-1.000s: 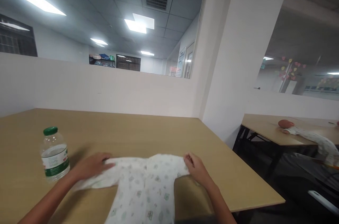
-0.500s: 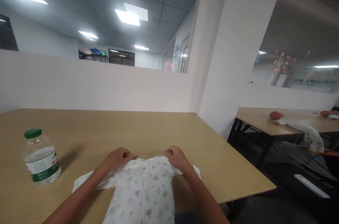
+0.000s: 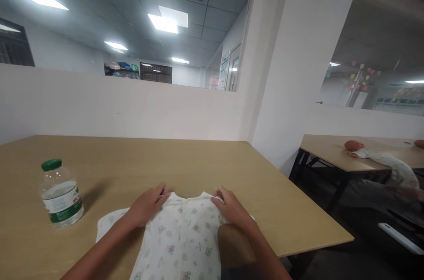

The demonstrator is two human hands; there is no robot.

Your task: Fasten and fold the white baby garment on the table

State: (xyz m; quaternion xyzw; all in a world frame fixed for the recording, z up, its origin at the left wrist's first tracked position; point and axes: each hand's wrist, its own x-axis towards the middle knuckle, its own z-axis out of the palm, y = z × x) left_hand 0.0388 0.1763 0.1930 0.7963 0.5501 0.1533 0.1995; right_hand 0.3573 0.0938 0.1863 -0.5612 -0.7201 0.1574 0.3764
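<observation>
A small white baby garment (image 3: 185, 236) with little printed figures lies flat on the wooden table (image 3: 185, 160), its lower part hanging over the near edge. My left hand (image 3: 148, 205) rests flat on its left shoulder, fingers stretched out. My right hand (image 3: 230, 207) lies flat on its right shoulder, fingers extended. A bit of sleeve (image 3: 107, 225) sticks out to the left under my left forearm.
A clear water bottle (image 3: 61, 194) with a green cap stands on the table to the left. A white partition wall (image 3: 132, 107) closes the table's far side. At the right, another table (image 3: 334, 156) bears a doll (image 3: 380, 160) in a similar garment.
My hands moved from the outspread sleeves toward the middle, gathered the fabric at the collar, and now lie flat on the shoulders. The sleeves are folded inward.
</observation>
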